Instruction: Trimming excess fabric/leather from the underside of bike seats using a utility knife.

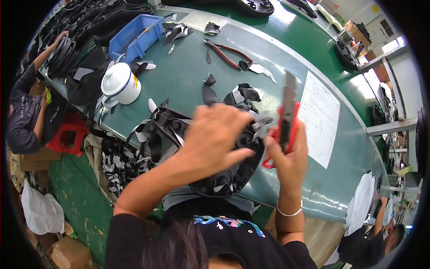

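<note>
On the green bench (177, 76), free room lies between the white lidded mug (121, 84) and the red-handled metal pliers (222, 56), while the black plastic shell (239, 175) blocks the near side.

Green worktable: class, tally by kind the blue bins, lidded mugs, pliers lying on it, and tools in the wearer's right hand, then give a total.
Blue bin: 1
Lidded white mug: 1
Red-handled pliers: 1
Red tool in the right hand: 1
Total: 4

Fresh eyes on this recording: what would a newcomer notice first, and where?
First, right of centre, the red-and-dark tool upright in the right hand. Then, at centre, the left hand over a black molded part. At upper left, a lidded white mug stands near a blue bin.
</note>
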The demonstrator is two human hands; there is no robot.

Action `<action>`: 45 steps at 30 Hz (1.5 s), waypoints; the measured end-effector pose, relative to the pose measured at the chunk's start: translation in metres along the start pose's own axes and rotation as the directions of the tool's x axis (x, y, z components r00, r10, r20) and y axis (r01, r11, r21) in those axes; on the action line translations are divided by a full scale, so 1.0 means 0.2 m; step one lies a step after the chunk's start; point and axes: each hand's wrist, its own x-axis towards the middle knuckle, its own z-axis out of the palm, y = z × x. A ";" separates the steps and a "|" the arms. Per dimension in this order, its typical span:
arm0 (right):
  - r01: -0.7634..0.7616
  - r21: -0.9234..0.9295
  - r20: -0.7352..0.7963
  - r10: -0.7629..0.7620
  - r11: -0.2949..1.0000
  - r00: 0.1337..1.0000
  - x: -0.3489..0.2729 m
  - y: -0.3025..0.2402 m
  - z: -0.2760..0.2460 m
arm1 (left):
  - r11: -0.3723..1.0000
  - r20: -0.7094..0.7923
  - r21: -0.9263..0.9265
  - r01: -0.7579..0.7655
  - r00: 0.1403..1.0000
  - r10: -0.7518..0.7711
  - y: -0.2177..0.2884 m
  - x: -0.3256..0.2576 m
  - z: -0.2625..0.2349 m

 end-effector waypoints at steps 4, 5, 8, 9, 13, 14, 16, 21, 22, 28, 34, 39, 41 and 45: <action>0.254 -0.312 0.043 -0.254 0.915 0.966 -0.07 0.09 -0.08 | 0.993 0.057 -0.105 -0.049 0.997 0.055 -0.11 0.10 0.18; 0.249 -0.317 0.043 -0.249 0.915 0.968 -0.08 0.13 -0.16 | 0.984 0.034 -0.168 -0.051 0.998 0.058 -0.13 0.11 0.19; 0.376 -0.519 0.202 -0.318 0.767 0.926 -0.12 0.15 -0.30 | 0.951 0.002 -0.307 -0.039 0.999 0.042 -0.12 0.10 0.20; 0.389 -0.600 0.318 -0.238 0.699 0.918 -0.11 0.12 -0.30 | 0.957 0.077 -0.290 0.010 0.997 0.013 -0.11 0.11 0.18; 0.408 -0.679 0.408 -0.149 0.610 0.901 -0.10 0.14 -0.24 | 0.931 0.138 -0.348 0.108 0.988 -0.063 -0.10 0.13 0.16; 0.368 -0.702 0.380 -0.117 0.609 0.918 -0.13 0.15 -0.24 | 0.912 0.140 -0.387 0.137 0.986 -0.089 -0.09 0.13 0.14; 0.342 -0.725 0.367 -0.086 0.598 0.926 -0.24 0.12 -0.25 | 0.603 0.227 -0.686 0.408 0.907 -0.355 -0.08 0.16 0.10; 0.201 -0.847 0.299 0.127 0.493 0.946 -0.28 0.00 -0.19 | 0.044 0.354 -0.920 0.389 0.875 -0.332 -0.10 0.12 0.08; 0.181 -0.838 0.269 0.101 0.515 0.958 -0.26 -0.01 -0.17 | 0.190 0.307 -0.909 0.370 0.906 -0.291 -0.06 0.13 0.07; 0.074 -0.906 0.164 0.186 0.418 0.969 -0.40 -0.02 -0.02 | -0.174 -0.027 -0.978 -0.114 0.901 -0.434 -0.20 0.19 0.08; 0.124 -0.890 0.185 0.099 0.438 0.978 -0.19 -0.04 -0.11 | 0.966 -0.360 -0.221 -0.137 0.932 0.050 -0.12 0.19 0.05; 0.264 -0.906 0.288 0.025 0.332 0.957 -0.14 -0.05 -0.11 | 0.991 -0.390 0.055 -0.121 0.911 0.133 -0.32 0.22 0.11; 0.256 -0.895 0.303 0.074 0.366 0.950 -0.23 -0.07 -0.14 | 0.990 -0.502 -0.105 0.095 0.854 -0.135 -0.34 0.22 0.11; 0.350 -0.881 0.389 0.068 0.318 0.919 -0.12 -0.10 -0.20 | 0.578 -0.134 -0.780 0.239 0.838 -0.528 -0.41 0.19 0.13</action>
